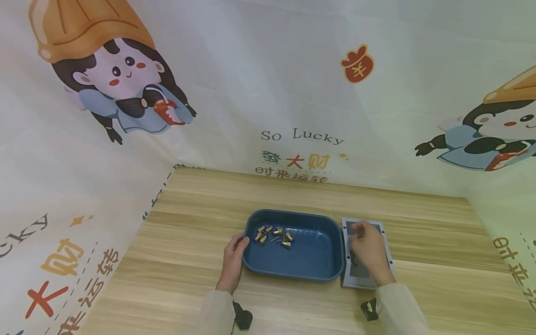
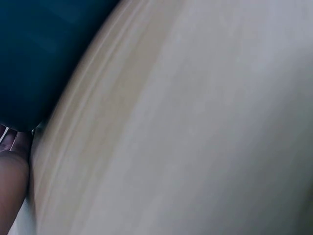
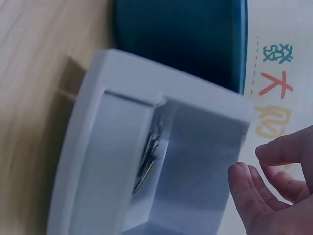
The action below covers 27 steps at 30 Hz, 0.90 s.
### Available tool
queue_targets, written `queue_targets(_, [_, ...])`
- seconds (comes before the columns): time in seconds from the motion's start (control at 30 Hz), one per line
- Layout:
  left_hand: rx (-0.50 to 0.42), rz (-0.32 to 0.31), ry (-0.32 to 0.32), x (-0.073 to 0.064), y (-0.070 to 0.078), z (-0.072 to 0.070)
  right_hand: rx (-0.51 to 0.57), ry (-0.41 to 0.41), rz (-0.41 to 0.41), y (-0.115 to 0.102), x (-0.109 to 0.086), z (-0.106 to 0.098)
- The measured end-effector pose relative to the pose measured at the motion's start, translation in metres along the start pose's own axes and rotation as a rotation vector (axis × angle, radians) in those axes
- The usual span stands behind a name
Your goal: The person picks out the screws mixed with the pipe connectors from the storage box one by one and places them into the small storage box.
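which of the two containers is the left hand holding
The blue tub, the larger one on the left: the left hand grips its left side. The smaller grey box has the right hand above it instead.

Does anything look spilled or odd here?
Nothing stands out as spilled or damaged. The brass fittings lie in a loose jumble toward the left of the blue tray, but inside its walls; the gray box stands beside it.
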State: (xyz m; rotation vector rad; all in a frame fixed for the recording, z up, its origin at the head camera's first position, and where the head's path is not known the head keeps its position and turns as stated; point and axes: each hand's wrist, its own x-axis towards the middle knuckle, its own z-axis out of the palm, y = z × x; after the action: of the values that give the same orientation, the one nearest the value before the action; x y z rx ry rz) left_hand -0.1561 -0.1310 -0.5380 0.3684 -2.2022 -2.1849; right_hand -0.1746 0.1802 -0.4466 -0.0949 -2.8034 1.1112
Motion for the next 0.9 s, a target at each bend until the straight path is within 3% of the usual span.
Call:
queue_targets(0.57, [-0.001, -0.011, -0.002, 0.001, 0.000, 0.000, 0.046, 0.043, -0.177, -0.023, 0.004, 0.027])
queue_targets(0.9, [-0.006, -0.014, 0.013, 0.000, -0.002, 0.000, 0.057, 0.037, -0.236, -0.033, 0.005, 0.044])
